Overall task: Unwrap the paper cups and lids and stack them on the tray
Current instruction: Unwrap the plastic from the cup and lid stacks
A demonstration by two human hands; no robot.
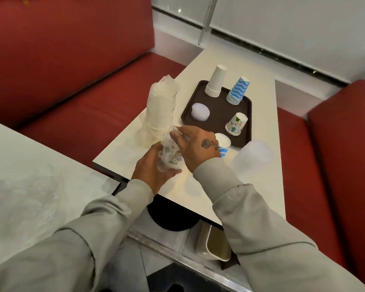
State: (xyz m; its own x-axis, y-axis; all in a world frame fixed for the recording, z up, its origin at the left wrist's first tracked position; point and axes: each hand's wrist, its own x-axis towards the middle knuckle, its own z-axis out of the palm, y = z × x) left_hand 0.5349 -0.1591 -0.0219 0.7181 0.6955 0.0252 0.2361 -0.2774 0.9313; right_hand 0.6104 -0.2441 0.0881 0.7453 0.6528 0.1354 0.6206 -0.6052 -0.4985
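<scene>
My left hand point(151, 167) grips a plastic-wrapped pack of patterned paper cups point(169, 155) above the table's near edge. My right hand point(195, 144) pinches the clear wrap at the top of that pack. On the brown tray point(218, 114) stand an upside-down stack of white cups point(216, 81), a blue wavy stack point(238, 90), a small patterned stack point(236, 124) and a pile of white lids point(200, 111). A tall wrapped pack of white cups point(159, 110) stands left of the tray. A blue-striped cup point(223, 144) sits open side up behind my right hand.
A translucent wrapped pack point(251, 161) lies on the white table point(261, 186) at the right. Red bench seats surround the table. A second white table point(19, 186) with crumpled clear plastic is at the left. A bin point(216, 243) stands on the floor under the table.
</scene>
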